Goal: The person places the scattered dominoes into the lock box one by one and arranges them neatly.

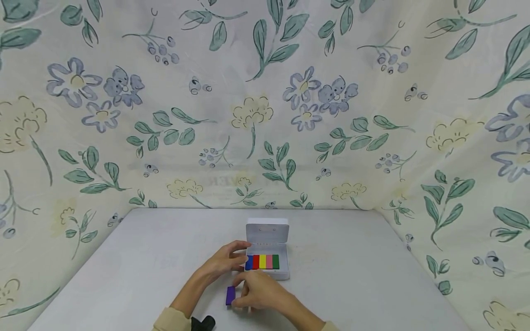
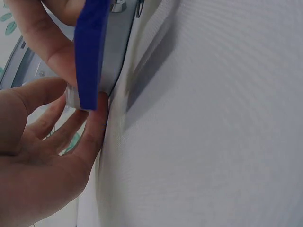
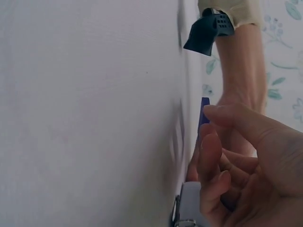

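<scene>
A white hinged box stands with its lid raised, holding a row of coloured blocks: blue, red, yellow, pink and green. My left hand grips the box's left side, its thumb near the blue block. In front of the box, my right hand pinches a flat purple block between thumb and fingers. That purple block looks raised off the table in the left wrist view, where it hides part of the box. Only its end shows past the right fingers in the right wrist view.
The white table extends to both sides of the box. Flower-patterned cloth hangs behind it and at both sides. A black wrist-worn device sits by the left sleeve.
</scene>
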`<state>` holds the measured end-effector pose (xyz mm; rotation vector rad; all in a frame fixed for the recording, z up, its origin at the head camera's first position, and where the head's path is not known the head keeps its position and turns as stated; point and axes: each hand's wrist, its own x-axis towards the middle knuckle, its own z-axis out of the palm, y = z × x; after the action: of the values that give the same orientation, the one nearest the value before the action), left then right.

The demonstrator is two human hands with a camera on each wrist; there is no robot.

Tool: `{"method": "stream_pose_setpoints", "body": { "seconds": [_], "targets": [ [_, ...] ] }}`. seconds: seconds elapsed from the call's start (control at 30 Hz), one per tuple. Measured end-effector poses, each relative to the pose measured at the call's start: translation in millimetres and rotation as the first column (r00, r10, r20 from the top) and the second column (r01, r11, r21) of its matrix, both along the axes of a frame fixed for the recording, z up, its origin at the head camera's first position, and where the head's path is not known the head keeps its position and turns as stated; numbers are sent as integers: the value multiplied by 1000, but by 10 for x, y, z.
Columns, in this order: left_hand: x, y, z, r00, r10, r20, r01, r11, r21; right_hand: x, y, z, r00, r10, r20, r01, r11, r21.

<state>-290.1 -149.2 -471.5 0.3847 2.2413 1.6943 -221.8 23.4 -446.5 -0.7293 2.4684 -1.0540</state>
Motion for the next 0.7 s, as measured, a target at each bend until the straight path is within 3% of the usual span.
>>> {"method": "stream_pose_setpoints", "body": {
  "seconds": [0.47, 0.7],
  "targets": [
    [26, 11, 10, 1000, 7, 3, -7, 1000, -15, -9, 198, 87, 1000, -26, 17, 26, 1000, -3],
    [6, 13, 2, 1000, 7, -7, -7, 1000, -21, -26, 310, 172, 999, -29, -15, 29, 1000, 3]
  ]
}}
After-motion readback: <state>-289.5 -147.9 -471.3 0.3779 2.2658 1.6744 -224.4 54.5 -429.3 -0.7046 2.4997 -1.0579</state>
